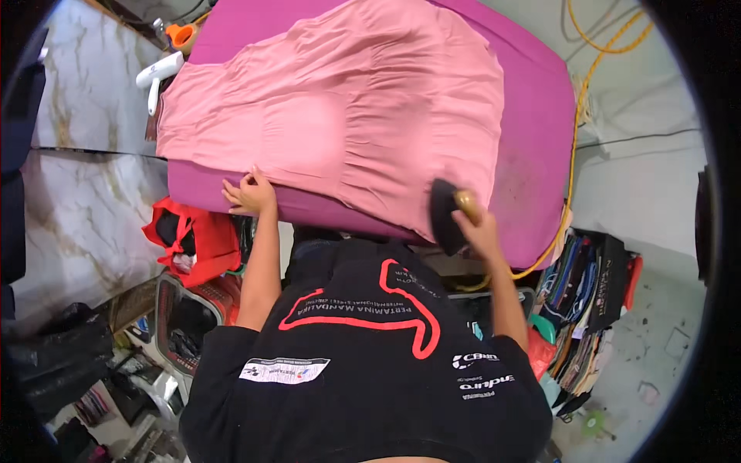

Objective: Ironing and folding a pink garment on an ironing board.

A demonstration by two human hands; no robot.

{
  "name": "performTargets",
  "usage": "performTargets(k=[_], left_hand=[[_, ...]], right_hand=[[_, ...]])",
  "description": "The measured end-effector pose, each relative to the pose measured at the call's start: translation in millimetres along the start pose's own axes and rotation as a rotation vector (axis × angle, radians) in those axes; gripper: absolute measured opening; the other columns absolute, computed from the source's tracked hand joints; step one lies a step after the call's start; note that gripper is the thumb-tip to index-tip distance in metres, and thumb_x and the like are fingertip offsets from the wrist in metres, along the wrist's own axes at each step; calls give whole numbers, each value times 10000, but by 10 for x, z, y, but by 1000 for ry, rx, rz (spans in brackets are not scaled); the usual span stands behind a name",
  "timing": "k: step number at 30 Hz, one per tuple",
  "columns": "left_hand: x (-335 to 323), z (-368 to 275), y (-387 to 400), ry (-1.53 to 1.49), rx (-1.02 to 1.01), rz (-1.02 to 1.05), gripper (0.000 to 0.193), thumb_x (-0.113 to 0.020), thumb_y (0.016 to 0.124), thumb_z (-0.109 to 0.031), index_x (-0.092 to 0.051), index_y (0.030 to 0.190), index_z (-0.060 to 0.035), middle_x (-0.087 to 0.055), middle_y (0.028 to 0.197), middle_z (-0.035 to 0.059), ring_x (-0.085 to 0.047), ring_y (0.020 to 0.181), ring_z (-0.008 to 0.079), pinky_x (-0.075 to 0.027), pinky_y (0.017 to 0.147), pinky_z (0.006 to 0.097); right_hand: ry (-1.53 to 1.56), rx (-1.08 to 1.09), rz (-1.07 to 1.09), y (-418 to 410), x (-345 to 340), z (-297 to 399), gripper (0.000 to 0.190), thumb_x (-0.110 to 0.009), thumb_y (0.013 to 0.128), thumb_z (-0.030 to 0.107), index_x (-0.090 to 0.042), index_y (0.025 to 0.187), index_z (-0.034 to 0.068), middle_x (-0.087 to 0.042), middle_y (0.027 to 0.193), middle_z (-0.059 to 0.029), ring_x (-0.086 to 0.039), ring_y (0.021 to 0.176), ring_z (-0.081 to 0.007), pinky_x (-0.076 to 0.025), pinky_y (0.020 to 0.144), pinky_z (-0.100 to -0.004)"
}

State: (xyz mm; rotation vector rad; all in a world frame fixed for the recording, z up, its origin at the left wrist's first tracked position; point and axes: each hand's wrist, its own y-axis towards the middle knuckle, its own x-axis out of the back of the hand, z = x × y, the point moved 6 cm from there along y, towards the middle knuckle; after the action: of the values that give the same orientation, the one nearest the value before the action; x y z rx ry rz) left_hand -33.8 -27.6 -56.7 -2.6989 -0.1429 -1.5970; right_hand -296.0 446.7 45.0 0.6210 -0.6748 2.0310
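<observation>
A pink gathered garment (307, 124) lies spread over a purple cloth-covered ironing surface (529, 116). Its panels show bands of shirring and creases. At the near edge of the garment, my left hand (252, 194) has thumb and forefinger together on the fabric, the other fingers spread over the purple cloth. My right hand (480, 228) grips the tan handle of a dark clothes iron (447, 217). The iron is blurred and sits at the garment's near right corner, partly past the surface's front edge. Whether its soleplate touches the fabric cannot be seen.
A yellow hose or cord (570, 191) runs down the right edge. A white handheld steamer (159, 75) and an orange holder (182, 36) stand at the far left. Below are a red bag (202, 243), a basket (191, 324) and stacked folded clothes (579, 289).
</observation>
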Motion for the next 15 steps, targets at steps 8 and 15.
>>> performTargets(k=[8,15], left_hand=[[-178,197,104,4,23,-116,517,-557,926,-569,-596,1307,-222,-286,1596,131,-201,1483,376,-60,1112,729],[-229,-358,50,434,-678,179,646,-374,997,-572,-209,1576,-337,-86,1661,102,-33,1523,367,-21,1123,714]], right_hand=[[-272,373,567,206,-1621,1368,630,-648,895,477,-527,1353,62,-682,959,-269,-659,891,-451,-518,772,-496],[-274,155,311,-114,-1395,1040,557,-633,912,406,-517,1308,31,-663,948,-301,-643,879,-483,-508,770,-520]])
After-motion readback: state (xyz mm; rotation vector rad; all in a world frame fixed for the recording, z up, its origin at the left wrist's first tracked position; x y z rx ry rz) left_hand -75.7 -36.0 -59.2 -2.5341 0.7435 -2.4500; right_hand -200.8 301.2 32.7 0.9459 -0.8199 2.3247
